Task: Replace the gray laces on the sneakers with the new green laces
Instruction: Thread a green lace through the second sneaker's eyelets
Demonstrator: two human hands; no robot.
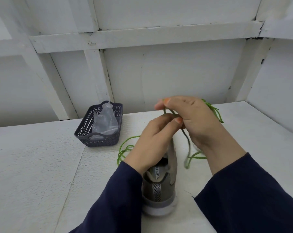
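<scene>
Heel toward the camera on the white painted counter (41, 165): a grey-brown mesh sneaker (159, 187) with a white sole, upright on that sole, between two dark navy sleeves (112, 199).

Above its opening, both hands raised and touching each other. At the right hand (194, 118), fingers curled, thumb and forefinger pinching a thin bright green lace (214, 111) — more strands bunched past its far edge. At the left hand (152, 140), fingers bent inward, tips nipping the same lace just below the right thumb.

From the hands, one strand down to a blurred loop just right of the sneaker. Another length in loose curls on the counter just left of it, partly hidden behind the left wrist. Cannot tell whether the lace runs through any eyelet — hidden by the hands.

Further left, near the wall: a dark blue-grey perforated plastic basket (85, 130) with a crumpled clear plastic bag (105, 120) inside.
</scene>
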